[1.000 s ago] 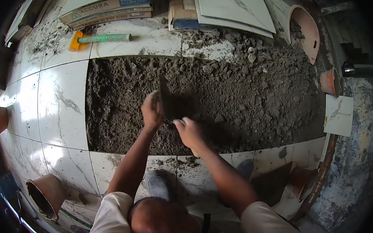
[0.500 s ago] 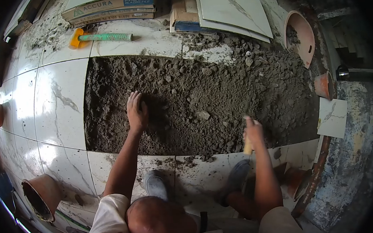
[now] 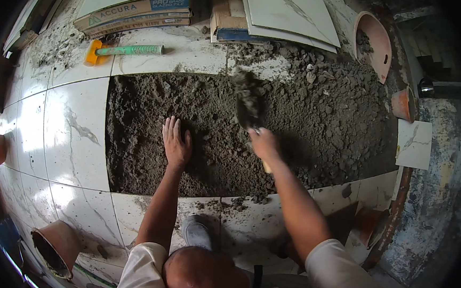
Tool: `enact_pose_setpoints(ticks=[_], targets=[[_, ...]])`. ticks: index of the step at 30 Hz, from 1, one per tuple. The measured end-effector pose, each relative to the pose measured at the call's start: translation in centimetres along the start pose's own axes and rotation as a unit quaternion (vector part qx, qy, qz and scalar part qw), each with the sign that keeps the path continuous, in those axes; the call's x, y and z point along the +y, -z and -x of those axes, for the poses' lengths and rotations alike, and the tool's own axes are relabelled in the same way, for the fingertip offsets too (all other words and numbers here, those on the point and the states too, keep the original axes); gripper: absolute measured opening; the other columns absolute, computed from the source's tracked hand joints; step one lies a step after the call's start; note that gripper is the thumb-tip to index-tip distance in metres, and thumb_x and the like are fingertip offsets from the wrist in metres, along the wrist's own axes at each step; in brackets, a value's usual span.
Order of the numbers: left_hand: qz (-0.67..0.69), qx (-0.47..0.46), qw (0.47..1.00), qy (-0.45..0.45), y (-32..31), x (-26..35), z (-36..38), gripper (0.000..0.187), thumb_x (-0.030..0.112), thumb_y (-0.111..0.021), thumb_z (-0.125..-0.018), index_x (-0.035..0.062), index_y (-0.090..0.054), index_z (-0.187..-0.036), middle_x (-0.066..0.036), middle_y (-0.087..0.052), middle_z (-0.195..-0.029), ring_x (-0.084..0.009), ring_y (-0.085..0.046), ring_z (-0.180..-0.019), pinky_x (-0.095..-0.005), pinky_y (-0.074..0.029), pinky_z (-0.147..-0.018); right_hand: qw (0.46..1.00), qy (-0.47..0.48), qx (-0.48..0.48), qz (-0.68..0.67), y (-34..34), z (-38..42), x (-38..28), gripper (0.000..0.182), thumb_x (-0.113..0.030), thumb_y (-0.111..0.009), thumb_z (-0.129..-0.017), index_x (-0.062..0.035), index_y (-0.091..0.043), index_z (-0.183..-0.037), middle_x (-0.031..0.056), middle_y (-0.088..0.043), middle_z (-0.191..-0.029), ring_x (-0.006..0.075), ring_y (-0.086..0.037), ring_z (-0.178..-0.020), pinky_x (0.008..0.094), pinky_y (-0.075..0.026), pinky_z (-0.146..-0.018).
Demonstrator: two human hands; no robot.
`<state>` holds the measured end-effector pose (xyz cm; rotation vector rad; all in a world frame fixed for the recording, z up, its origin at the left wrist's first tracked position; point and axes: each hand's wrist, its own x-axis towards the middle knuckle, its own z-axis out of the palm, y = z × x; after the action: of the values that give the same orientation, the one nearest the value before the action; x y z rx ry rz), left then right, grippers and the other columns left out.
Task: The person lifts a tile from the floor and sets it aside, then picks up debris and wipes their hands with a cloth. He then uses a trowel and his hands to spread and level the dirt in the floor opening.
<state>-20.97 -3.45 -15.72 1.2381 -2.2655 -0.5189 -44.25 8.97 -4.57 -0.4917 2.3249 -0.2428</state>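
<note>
My left hand (image 3: 177, 146) lies on the left part of the grey mortar bed (image 3: 215, 161), fingers stretched out and holding nothing. In my right hand (image 3: 266, 146) is a trowel (image 3: 243, 113), gripped by its pale handle. A heap of mortar covers much of the blade, which points toward the far edge of the bed. White veined floor tiles (image 3: 75, 133) border the mortar. Beyond it a mallet (image 3: 128, 50) with an orange head and green handle rests on the tiles.
Stacked tile boxes (image 3: 136, 19) and loose tiles (image 3: 285, 9) stand along the far side. A pink basin (image 3: 376, 48), a small orange bucket (image 3: 403, 105) and a cut tile (image 3: 414, 143) are at right. Another bucket (image 3: 61, 244) lies tipped at near left.
My right hand has swung left and away from me with the trowel, whose blade now shows carrying mortar. My left hand stays on the bed, its fingers now more spread.
</note>
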Motion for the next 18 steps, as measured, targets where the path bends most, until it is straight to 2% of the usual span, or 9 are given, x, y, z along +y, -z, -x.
enact_pose_setpoints(ticks=[2, 4, 7, 8, 11, 12, 14, 15, 18], targets=[[0.0, 0.002, 1.0, 0.0, -0.1, 0.1, -0.6, 0.048, 0.015, -0.061, -0.089, 0.0004, -0.047, -0.133, -0.019, -0.043, -0.144, -0.0372, -0.035, -0.138, -0.0506, -0.027, -0.115, 0.996, 0.006, 0.082, 0.025, 1.7, -0.8, 5.3, 0.047, -0.047, -0.051, -0.096, -0.002, -0.063, -0.105, 0.0139, -0.067, -0.083, 0.0253, -0.067, -0.069, 0.0419, -0.054, -0.064], [0.003, 0.0, 1.0, 0.003, 0.1, 0.1, -0.3, 0.049, 0.016, -0.061, -0.089, 0.0003, -0.046, -0.134, -0.018, -0.043, -0.144, -0.0369, -0.035, -0.138, -0.0509, -0.027, -0.115, 0.98, -0.108, 0.016, -0.169, 4.7, -0.2, 8.1, 0.044, -0.046, -0.054, -0.096, -0.0029, -0.06, -0.105, 0.0089, -0.06, -0.073, 0.0181, -0.06, -0.056, 0.0359, -0.052, -0.053], [0.003, -0.002, 1.0, 0.004, 0.0, 0.1, -0.3, 0.049, 0.017, -0.061, -0.09, 0.0003, -0.046, -0.134, -0.018, -0.043, -0.144, -0.0368, -0.035, -0.138, -0.051, -0.025, -0.116, 0.93, -0.162, 0.072, -0.323, 7.4, 1.8, 9.2, 0.04, -0.044, -0.055, -0.096, -0.0049, -0.057, -0.104, 0.0042, -0.052, -0.065, 0.0146, -0.053, -0.049, 0.031, -0.048, -0.045], [0.004, 0.0, 1.0, 0.003, -0.1, 0.1, -0.5, 0.049, 0.017, -0.061, -0.09, 0.0003, -0.046, -0.134, -0.018, -0.043, -0.144, -0.0368, -0.035, -0.138, -0.051, -0.025, -0.116, 0.929, -0.16, 0.074, -0.324, 7.3, 2.1, 8.8, 0.04, -0.044, -0.055, -0.096, -0.0049, -0.057, -0.104, 0.0042, -0.052, -0.065, 0.0146, -0.053, -0.049, 0.031, -0.048, -0.045], [-0.017, -0.005, 1.0, 0.001, -0.2, 0.5, -0.1, 0.05, 0.017, -0.06, -0.09, -0.0001, -0.046, -0.134, -0.018, -0.043, -0.144, -0.0369, -0.035, -0.138, -0.0507, -0.025, -0.116, 0.983, -0.092, -0.038, -0.152, 4.6, 6.4, 1.6, 0.04, -0.044, -0.053, -0.097, -0.006, -0.062, -0.102, 0.0053, -0.057, -0.07, 0.0116, -0.056, -0.054, 0.0284, -0.047, -0.045], [-0.012, -0.001, 1.0, -0.001, -0.2, 0.5, -0.1, 0.05, 0.018, -0.06, -0.089, -0.0002, -0.046, -0.134, -0.018, -0.043, -0.144, -0.037, -0.035, -0.138, -0.0506, -0.025, -0.116, 0.988, -0.031, -0.1, -0.117, 2.9, 6.9, -0.5, 0.042, -0.045, -0.051, -0.098, -0.0049, -0.063, -0.101, 0.0081, -0.062, -0.076, 0.0161, -0.062, -0.064, 0.0329, -0.052, -0.053], [-0.012, 0.006, 1.0, -0.004, -0.1, 0.2, -0.5, 0.05, 0.018, -0.06, -0.089, -0.0003, -0.046, -0.134, -0.018, -0.043, -0.145, -0.0371, -0.035, -0.138, -0.0505, -0.025, -0.116, 0.994, 0.056, -0.091, -0.001, -1.5, 6.5, -4.1, 0.042, -0.042, -0.049, -0.098, -0.0021, -0.063, -0.102, 0.0198, -0.069, -0.094, 0.0322, -0.069, -0.088, 0.048, -0.052, -0.078], [-0.009, 0.003, 1.0, -0.005, 0.0, 0.1, -0.5, 0.05, 0.018, -0.06, -0.089, -0.0004, -0.046, -0.134, -0.019, -0.043, -0.145, -0.0372, -0.035, -0.138, -0.0505, -0.025, -0.116, 0.989, 0.1, -0.107, 0.033, -2.2, 5.8, -5.7, 0.044, -0.042, -0.049, -0.098, -0.0001, -0.062, -0.103, 0.0222, -0.068, -0.1, 0.0348, -0.068, -0.092, 0.0466, -0.051, -0.08], [-0.006, 0.004, 1.0, -0.016, 0.1, -0.2, -0.2, 0.051, 0.017, -0.061, -0.089, -0.0007, -0.046, -0.134, -0.019, -0.043, -0.144, -0.0375, -0.035, -0.138, -0.0506, -0.026, -0.116, 0.994, 0.055, -0.089, 0.015, -2.3, 2.0, -3.7, 0.046, -0.044, -0.049, -0.097, 0.0004, -0.061, -0.104, 0.0225, -0.068, -0.1, 0.0372, -0.067, -0.093, 0.0459, -0.051, -0.081]])
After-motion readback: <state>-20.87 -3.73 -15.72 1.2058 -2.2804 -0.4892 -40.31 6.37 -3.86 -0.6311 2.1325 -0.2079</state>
